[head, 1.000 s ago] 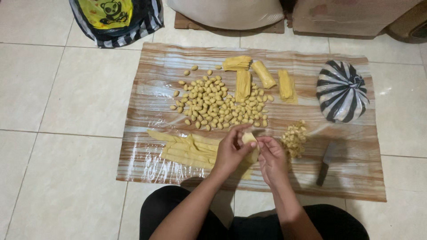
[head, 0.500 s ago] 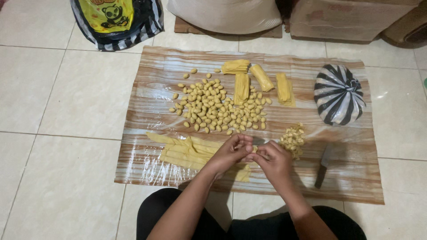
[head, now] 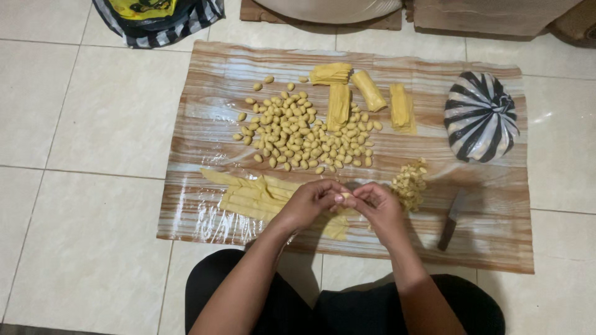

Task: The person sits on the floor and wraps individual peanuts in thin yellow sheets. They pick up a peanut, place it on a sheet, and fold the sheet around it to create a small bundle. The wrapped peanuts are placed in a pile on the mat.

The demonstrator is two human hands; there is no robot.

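The mat (head: 205, 80) under my work is printed in a brown and cream wood grain. The shaped dough pieces (head: 304, 133) and flat dough strips (head: 254, 195) are pale yellow. The tied bag (head: 481, 116) carries black and white stripes. The floor tiles (head: 74, 124) are off-white.

A small yellow dough piece (head: 345, 196), mostly hidden, pinched between fingertips.

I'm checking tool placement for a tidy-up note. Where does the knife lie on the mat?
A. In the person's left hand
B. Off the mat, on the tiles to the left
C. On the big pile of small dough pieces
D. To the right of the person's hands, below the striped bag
D: the knife lies on the mat right of the right hand and below the striped bag, touched by neither hand.
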